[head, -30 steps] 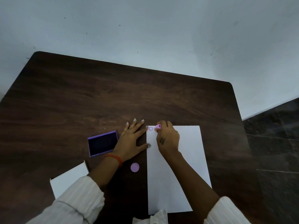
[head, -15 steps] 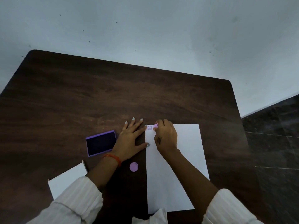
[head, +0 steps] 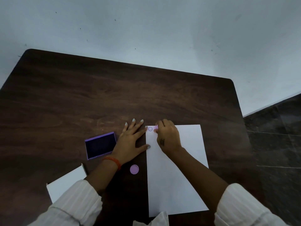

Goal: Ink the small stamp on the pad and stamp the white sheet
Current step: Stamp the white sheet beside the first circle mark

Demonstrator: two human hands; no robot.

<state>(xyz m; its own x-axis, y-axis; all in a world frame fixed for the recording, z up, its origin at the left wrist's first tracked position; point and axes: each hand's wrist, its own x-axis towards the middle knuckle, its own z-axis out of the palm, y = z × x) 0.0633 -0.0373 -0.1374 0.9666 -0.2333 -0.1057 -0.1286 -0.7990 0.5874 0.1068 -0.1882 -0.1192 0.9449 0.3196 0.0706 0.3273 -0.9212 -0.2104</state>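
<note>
the small stamp [head: 155, 127] is a pale purple plastic piece, pinched in the fingertips of the right hand [head: 168, 137] at the far left corner of the white sheet [head: 175, 173], just beside a round purple print [head: 150, 129] already on the paper. most of the stamp is hidden by the fingers, so whether its face is touching the paper cannot be told for sure. it looks light and rigid, smooth enough to slip or tip, so a hold low on its sides with thumb and two fingers seems the safest grip. the sheet is thin and limp and would likely slide on the polished wood. the left hand [head: 130, 141] lies flat with fingers spread, holding nothing, its fingertips touching the sheet's left edge to pin it.

the ink pad [head: 101, 145] sits open in its purple case just left of that hand, and a round purple cap [head: 134, 169] lies near the wrist. a white box [head: 66, 183] sits at the near left. the counter [head: 114, 95] is dark, glossy wood, pushed against a plain pale wall [head: 146, 30], with dark tiled floor [head: 276, 136] to the right.
</note>
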